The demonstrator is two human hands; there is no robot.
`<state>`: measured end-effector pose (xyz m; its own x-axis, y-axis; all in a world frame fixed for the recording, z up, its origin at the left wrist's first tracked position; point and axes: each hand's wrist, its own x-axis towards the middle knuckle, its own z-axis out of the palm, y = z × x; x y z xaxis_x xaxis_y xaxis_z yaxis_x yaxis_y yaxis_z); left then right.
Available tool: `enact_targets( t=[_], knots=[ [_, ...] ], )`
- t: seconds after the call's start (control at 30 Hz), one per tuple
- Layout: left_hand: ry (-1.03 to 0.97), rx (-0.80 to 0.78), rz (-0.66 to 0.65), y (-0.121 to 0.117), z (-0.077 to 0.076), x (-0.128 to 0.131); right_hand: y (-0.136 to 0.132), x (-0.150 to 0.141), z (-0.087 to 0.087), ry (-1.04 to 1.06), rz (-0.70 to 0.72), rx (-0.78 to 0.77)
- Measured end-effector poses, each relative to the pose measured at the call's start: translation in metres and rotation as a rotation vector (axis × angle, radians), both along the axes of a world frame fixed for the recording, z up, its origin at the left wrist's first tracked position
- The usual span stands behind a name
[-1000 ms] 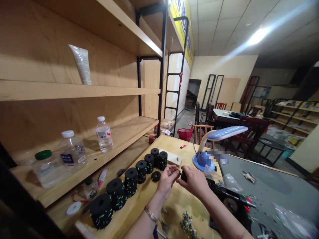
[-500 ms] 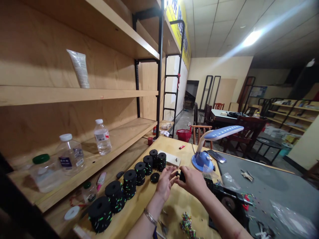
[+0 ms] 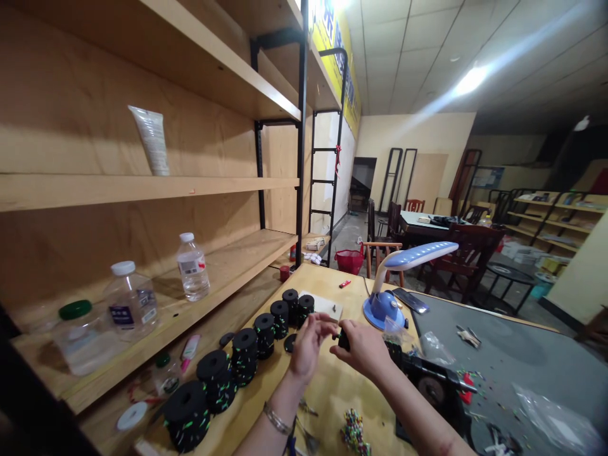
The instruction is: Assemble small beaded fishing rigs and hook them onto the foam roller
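Observation:
My right hand (image 3: 365, 347) is closed around a small black part (image 3: 342, 340), whose near end pokes out toward the left. Facing it is my left hand (image 3: 308, 349), with curved fingers apart and nothing visible in them. The left fingertips are close to the black part; whether they touch it I cannot tell. Left of my hands stands a row of black spools (image 3: 244, 354) flecked with green and other colours. A flat black disc (image 3: 289, 343) lies partly behind my left hand. Beneath my right forearm sits a black machine (image 3: 430, 383), partly hidden.
A blue desk lamp (image 3: 384, 307) stands beyond my hands, near a phone (image 3: 411, 300). Multicoloured small pieces (image 3: 354, 432) are heaped in front. Tools (image 3: 308, 437) lie by my left wrist. Wooden shelving (image 3: 228, 310) with bottles borders the left. A plastic bag (image 3: 555, 411) lies on the grey mat.
My left hand has shifted slightly left and turned a little. The right hand keeps its grip on the black part. The camera view has tilted slightly.

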<state>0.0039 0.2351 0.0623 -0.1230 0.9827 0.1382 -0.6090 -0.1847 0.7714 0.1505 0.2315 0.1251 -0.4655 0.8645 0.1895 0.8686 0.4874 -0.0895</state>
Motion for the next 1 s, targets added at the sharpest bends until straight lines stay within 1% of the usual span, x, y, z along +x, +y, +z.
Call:
enact_targets(
  t=[0.1,0.23,0.37,0.53,0.6,0.7,0.77,0.83,0.93,1.0],
  knots=[
    [-0.012,0.023,0.060,0.001,0.008,-0.003,0.000,0.000,0.000,-0.004,-0.001,0.006],
    [0.027,-0.001,0.025,-0.002,0.014,-0.004,0.001,0.000,-0.001,-0.005,-0.002,0.004],
    [-0.018,0.040,0.072,-0.004,0.020,-0.006,0.004,0.000,-0.004,-0.007,-0.021,-0.003],
    [0.000,-0.030,0.003,-0.003,0.028,-0.008,0.006,0.000,-0.007,-0.008,-0.022,-0.001],
    [-0.028,-0.015,0.018,-0.002,0.030,-0.009,0.006,0.001,-0.008,-0.010,-0.019,0.002],
    [-0.027,-0.039,0.042,-0.001,0.030,-0.009,0.006,0.001,-0.009,-0.011,-0.019,0.012],
    [-0.001,-0.087,0.000,-0.001,0.027,-0.008,0.006,0.002,-0.009,-0.009,-0.015,0.022],
    [-0.010,-0.099,-0.030,-0.003,0.025,-0.008,0.005,0.002,-0.009,-0.008,-0.012,0.030],
    [-0.070,-0.071,0.024,-0.003,0.024,-0.012,0.006,0.001,-0.010,-0.010,-0.008,0.036],
    [-0.066,-0.101,0.052,-0.002,0.025,-0.013,0.007,0.001,-0.010,-0.010,-0.001,0.037]
  ],
)
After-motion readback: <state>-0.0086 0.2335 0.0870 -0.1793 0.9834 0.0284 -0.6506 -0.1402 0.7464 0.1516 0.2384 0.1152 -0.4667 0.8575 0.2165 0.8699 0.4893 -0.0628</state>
